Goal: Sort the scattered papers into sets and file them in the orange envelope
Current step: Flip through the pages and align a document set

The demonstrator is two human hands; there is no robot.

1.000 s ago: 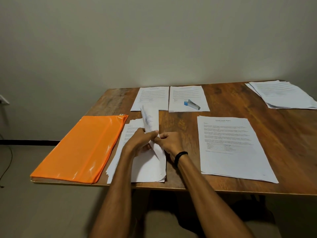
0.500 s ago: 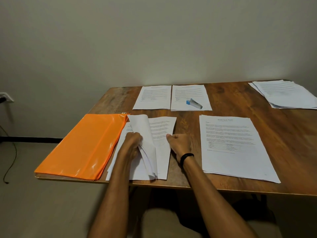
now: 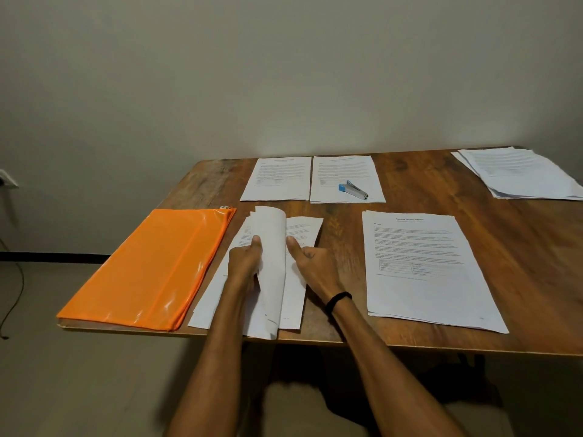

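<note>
Head view: my left hand (image 3: 244, 263) grips a few lifted sheets (image 3: 273, 247), thumb on top, and curls them up and over toward the left so the page (image 3: 304, 228) underneath shows its print. My right hand (image 3: 310, 263) rests on that exposed page just beside the curl with its thumb out straight. I judge it is there to pin the lower paper flat while I leaf through. Its fingers are hidden behind the hand, so I cannot tell whether they pinch anything. A black wristband (image 3: 338, 299) sits on that wrist.

Both hands work on the pile (image 3: 208, 304) at the near edge of the desk (image 3: 520, 263), which is fanned rather than squared (not sorted yet, I would say).

The orange envelope (image 3: 151, 266) lies flat just left of the pile, nearly touching it. It looks parked within easy reach for the filing.

To the right, apart from the pile, lies a squared set headed as a health report (image 3: 422, 263). Farther back two sheets (image 3: 277, 178) lie side by side, and a blue stapler (image 3: 352, 190) rests on the right-hand one, perhaps as a weight or ready for binding. A loose stack (image 3: 520, 171) sits at the far right corner.
</note>
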